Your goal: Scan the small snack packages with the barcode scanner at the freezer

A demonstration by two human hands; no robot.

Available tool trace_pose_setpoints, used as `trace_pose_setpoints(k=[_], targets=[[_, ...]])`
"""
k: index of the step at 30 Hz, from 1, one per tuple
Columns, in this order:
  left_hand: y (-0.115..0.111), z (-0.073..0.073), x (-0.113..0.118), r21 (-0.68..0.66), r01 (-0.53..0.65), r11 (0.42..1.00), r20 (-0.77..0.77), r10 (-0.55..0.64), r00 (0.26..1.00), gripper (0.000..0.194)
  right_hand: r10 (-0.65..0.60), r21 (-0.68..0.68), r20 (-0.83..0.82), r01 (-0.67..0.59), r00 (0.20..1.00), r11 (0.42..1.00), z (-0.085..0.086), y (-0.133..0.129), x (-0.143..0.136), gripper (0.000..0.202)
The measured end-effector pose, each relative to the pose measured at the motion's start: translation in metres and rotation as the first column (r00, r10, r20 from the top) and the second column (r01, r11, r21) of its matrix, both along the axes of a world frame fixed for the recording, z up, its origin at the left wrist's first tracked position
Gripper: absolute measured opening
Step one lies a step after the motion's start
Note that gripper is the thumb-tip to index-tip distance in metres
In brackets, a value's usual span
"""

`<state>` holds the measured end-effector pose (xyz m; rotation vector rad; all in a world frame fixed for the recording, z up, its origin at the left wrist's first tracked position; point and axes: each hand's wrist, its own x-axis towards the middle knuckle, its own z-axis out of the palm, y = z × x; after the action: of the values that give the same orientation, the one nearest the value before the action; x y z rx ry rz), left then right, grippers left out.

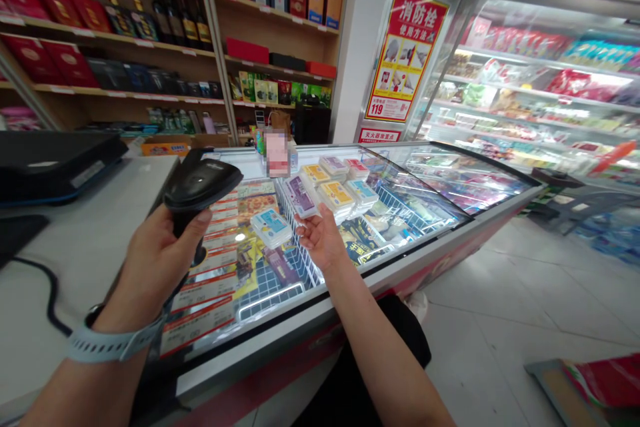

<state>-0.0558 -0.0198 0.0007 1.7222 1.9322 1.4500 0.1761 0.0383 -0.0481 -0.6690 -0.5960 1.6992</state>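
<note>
My left hand [153,257], with a pale watch strap on the wrist, is wrapped round the handle of a black barcode scanner [203,183]. The scanner's head points to the right, above the freezer's glass top [225,310]. In my right hand [323,237] is a flat plastic pack with a purple label [301,195], pinched at its near edge and tilted up. Just behind it stand stacked packs with yellow labels [336,195], along with blue and red ones. To the left, a blue-labelled pack [271,225] lies on the glass.
A grey counter [95,227] with a black scale-like device [60,163] and a cable is on my left. Shelves of bottles and boxes [145,20] line the back. A lit display fridge [530,93] stands at right. At lower right lies a red-topped item [607,380].
</note>
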Motion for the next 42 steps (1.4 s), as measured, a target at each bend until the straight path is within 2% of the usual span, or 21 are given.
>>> trace_pose_setpoints(k=[3, 6, 9, 13, 19, 33, 36, 39, 42], targets=[[-0.006, -0.001, 0.008, 0.059, 0.173, 0.983, 0.020, -0.175, 0.984, 0.051, 0.075, -0.085, -0.089, -0.082, 0.993, 0.993, 0.003, -0.003, 0.006, 0.045], [-0.010, -0.005, 0.014, 0.103, 0.358, 0.928, -0.120, -0.346, 0.931, 0.043, 0.134, -0.111, -0.156, -0.152, 0.979, 0.982, 0.002, -0.004, 0.009, 0.046], [-0.011, -0.007, 0.019, 0.086, 0.466, 0.881, -0.285, -0.426, 0.859, 0.038, 0.168, -0.109, -0.196, -0.192, 0.966, 0.975, 0.001, -0.003, 0.009, 0.048], [-0.012, -0.007, 0.024, 0.059, 0.529, 0.847, -0.356, -0.477, 0.804, 0.032, 0.197, -0.093, -0.219, -0.222, 0.956, 0.971, 0.000, -0.003, 0.010, 0.051], [-0.012, -0.007, 0.028, 0.037, 0.553, 0.832, -0.361, -0.505, 0.784, 0.038, 0.217, -0.074, -0.208, -0.236, 0.954, 0.969, -0.001, -0.003, 0.009, 0.048], [-0.012, -0.008, 0.030, 0.060, 0.571, 0.818, -0.395, -0.506, 0.767, 0.034, 0.230, -0.062, -0.206, -0.247, 0.951, 0.967, -0.004, -0.002, 0.009, 0.044], [-0.012, -0.010, 0.029, 0.054, 0.544, 0.837, -0.374, -0.488, 0.788, 0.033, 0.226, -0.031, -0.176, -0.235, 0.958, 0.971, -0.006, -0.002, 0.009, 0.044], [-0.010, -0.013, 0.025, 0.050, 0.488, 0.871, -0.321, -0.449, 0.834, 0.040, 0.199, 0.032, -0.111, -0.196, 0.974, 0.980, -0.007, -0.007, 0.009, 0.045], [-0.009, -0.016, 0.022, 0.070, 0.412, 0.909, -0.258, -0.382, 0.887, 0.045, 0.106, 0.117, -0.029, -0.102, 0.994, 0.988, -0.005, -0.017, 0.013, 0.046]])
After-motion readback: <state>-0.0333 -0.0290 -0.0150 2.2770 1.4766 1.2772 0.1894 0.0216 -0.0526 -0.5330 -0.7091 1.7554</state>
